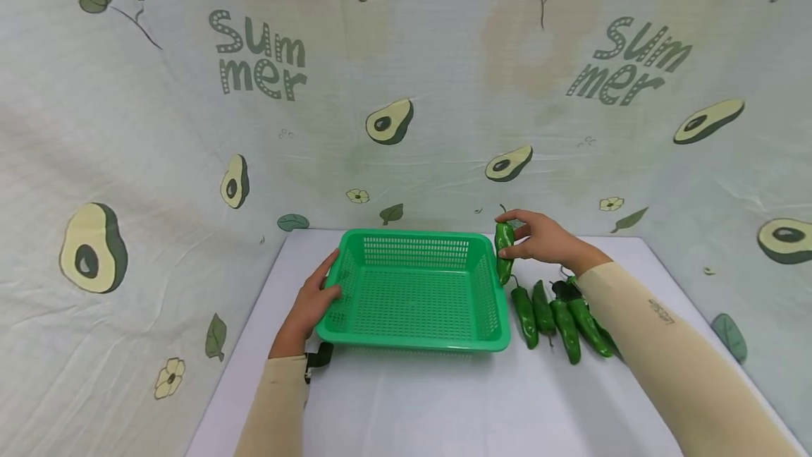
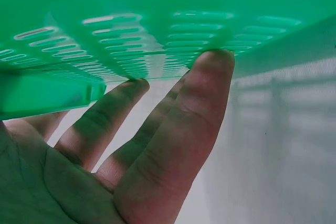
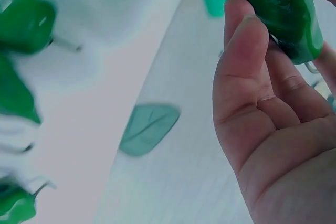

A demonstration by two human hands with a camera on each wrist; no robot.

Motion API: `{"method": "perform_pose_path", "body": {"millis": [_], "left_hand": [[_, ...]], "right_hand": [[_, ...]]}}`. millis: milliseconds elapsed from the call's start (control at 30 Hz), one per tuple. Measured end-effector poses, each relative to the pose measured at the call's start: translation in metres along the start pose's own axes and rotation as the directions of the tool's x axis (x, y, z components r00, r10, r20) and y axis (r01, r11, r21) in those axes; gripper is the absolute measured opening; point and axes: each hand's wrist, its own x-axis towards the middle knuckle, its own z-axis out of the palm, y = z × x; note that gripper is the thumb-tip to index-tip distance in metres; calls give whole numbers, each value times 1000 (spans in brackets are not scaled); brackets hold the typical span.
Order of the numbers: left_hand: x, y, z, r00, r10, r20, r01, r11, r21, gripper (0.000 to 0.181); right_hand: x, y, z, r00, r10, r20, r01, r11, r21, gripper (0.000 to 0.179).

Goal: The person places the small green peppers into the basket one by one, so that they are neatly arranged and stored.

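Left-hand grip (image 1: 311,302): closed on the left rim of the green basket (image 1: 406,339), your thumb over the edge, fingers at the outer wall. Right-hand grip (image 1: 539,238): narrowed to a pinch, your thumb and fingers on the held pepper (image 1: 504,238), which stands near upright, stem up, by the basket's right rim; touching or apart, cannot tell. Handling, as judged: keep your pinch light but sure on the smooth skin, spare the stem, carry the pepper clear of the rim, and steady the basket level. Count: basket, one; held pepper, one; loose peppers (image 1: 565,330) on the desk (image 1: 406,407), right of the basket, four plain, others part-hidden by your right sleeve (image 1: 660,344), total uncertain; "Summer" prints (image 1: 256,55) behind, two.
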Motion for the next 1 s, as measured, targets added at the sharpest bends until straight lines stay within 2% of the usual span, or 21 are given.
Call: {"method": "perform_pose_path", "body": {"millis": [233,333,667,800,1000], "left_hand": [[2,2,3,1000,1,-16,0,1000,20,91],[1,2,4,1000,1,-21,0,1000,17,91],[-2,3,7,999,0,-36,0,1000,15,89],[-3,2,7,1000,-7,-22,7,1000,20,89],[-6,4,7,999,-13,-34,13,1000,-5,88]], "right_hand": [[28,-29,21,993,-81,81,72,992,108,73],[37,-38,31,990,-105,92,94,988,124,74],[68,-59,69,988,-115,107,95,980,173,73],[79,-66,87,984,-123,128,98,977,189,71],[96,-79,116,971,-181,153,146,965,217,76]]}}
